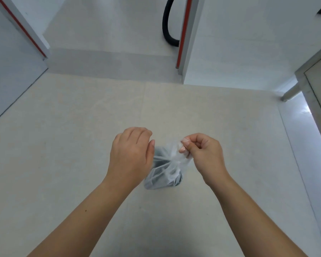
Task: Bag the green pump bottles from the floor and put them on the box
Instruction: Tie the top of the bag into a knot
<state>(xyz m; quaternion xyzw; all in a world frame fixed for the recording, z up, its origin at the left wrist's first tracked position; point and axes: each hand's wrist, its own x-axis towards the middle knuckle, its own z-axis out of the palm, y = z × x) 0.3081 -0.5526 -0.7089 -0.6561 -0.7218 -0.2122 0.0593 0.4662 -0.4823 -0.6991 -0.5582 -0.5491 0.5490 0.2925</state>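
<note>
Both forearms reach in from the near edge, bare, over the floor, the hands meeting mid-frame.

Right grip: knuckles up, fingers curled in, thumb and forefinger pinching the gathered top of the bag. So it is closed on the bag's neck.

Left grip: back of hand to the camera, wrist bent, fingers curled down and away, thumb tip just beside the bag's left side. The fingertips are hidden behind the hand, so I cannot tell if it holds the bag or only hovers by it.

The bag is thin, translucent white plastic, between and below the two hands, and its left part is covered by the left hand. I cannot tell if its bottom touches the floor. There are dark contents inside, blurred by the plastic, with shape, colour and count not readable. No box in view.

Far: a black hose loops down beside a red-edged post, and its lower end is hidden behind the post. Another red-edged panel is far left, cut off by the frame. A grey leg is at right, its top cut off.
</note>
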